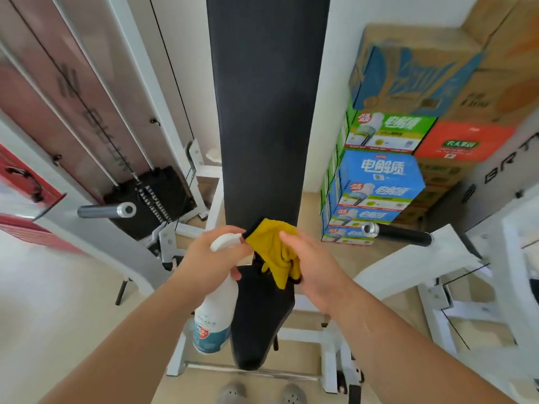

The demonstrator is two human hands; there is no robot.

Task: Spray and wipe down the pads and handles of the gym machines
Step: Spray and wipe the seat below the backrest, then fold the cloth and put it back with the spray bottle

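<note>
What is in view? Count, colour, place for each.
back pad: 1, black, upright at centre
seat pad: 1, black, below the back pad
spray bottle: 1, white, blue label, centre left
cloth: 1, yellow, at the foot of the back pad
bar: 1, silver, left of the pad
handle: 1, black, silver end, right of the pad
weight stack: 1, black, left rear
machine frame: 1, white, around the pads
cartons: several, blue, green, orange, brown, stacked at right
shoes: 2, grey, bottom edge
left hand: 1, grips the spray bottle
right hand: 1, holds the cloth
</note>
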